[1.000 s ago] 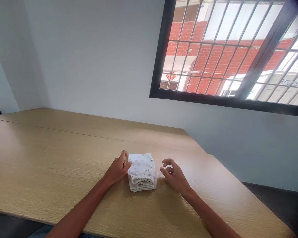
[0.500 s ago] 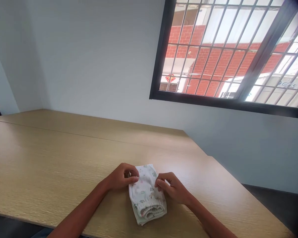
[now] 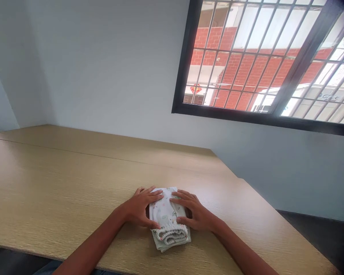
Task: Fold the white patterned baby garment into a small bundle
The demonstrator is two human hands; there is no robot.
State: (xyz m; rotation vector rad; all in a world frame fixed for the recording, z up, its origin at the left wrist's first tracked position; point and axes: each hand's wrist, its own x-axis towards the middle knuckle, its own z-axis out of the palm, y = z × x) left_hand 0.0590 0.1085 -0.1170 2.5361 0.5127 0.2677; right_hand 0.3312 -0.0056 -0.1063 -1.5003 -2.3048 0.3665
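Observation:
A small folded garment [image 3: 164, 212], white with little printed figures, lies near the table's front edge. Its gathered elastic band [image 3: 173, 234] is rolled at the end closest to me. On the garment's left side rests my left hand [image 3: 141, 208], open, fingers spread over the top and thumb by the elastic band. From the other side my right hand [image 3: 193, 210] lies open too, its fingertips and thumb touching the cloth. Neither hand grips the fabric.
The wood-coloured table [image 3: 74, 183] stretches far to the left, with a seam [image 3: 74, 151] running across it. Its right edge slants down beside my right arm. Behind it stand a pale wall [image 3: 109, 68] and a barred window [image 3: 246, 65].
Both hands have gone from curled fingers at the garment's sides to spread fingers flat on top. The cloth looks slightly more compact, its elastic end a little farther from me.

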